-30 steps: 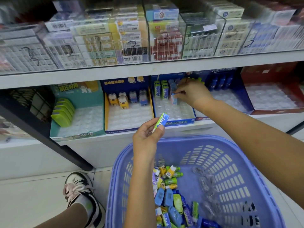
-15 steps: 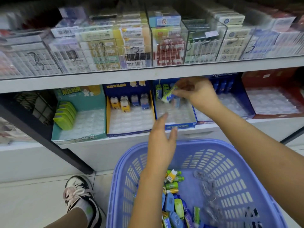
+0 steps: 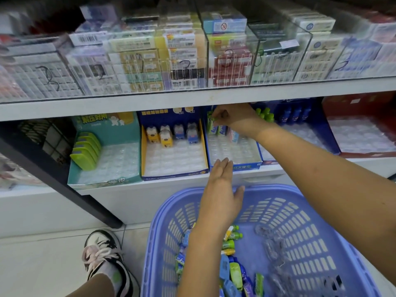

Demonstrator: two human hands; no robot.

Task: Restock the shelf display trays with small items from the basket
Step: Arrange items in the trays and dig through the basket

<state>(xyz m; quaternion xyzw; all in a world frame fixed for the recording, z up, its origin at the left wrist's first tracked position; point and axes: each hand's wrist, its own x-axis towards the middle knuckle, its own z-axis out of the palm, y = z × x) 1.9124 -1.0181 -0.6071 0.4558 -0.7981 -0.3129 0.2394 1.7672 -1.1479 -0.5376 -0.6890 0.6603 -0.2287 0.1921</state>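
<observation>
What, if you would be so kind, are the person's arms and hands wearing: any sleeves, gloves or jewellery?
The left hand and the right hand are bare: no gloves, and no rings show. The left forearm and the right forearm are bare too, with no sleeve, watch or bracelet in view.

Left hand: back toward the camera, palm down, fingers straight and held together, pointing ahead; thumb splayed out to the right. It holds nothing. Left forearm is bare and rises near vertical from the bottom edge of the view, wrist straight. Right hand: higher and farther forward than the left, fingers curled, fingertips pinching a small green item at the hand's left side. Right forearm is bare and enters from the right edge on a diagonal toward upper left. The hands are well apart.
</observation>
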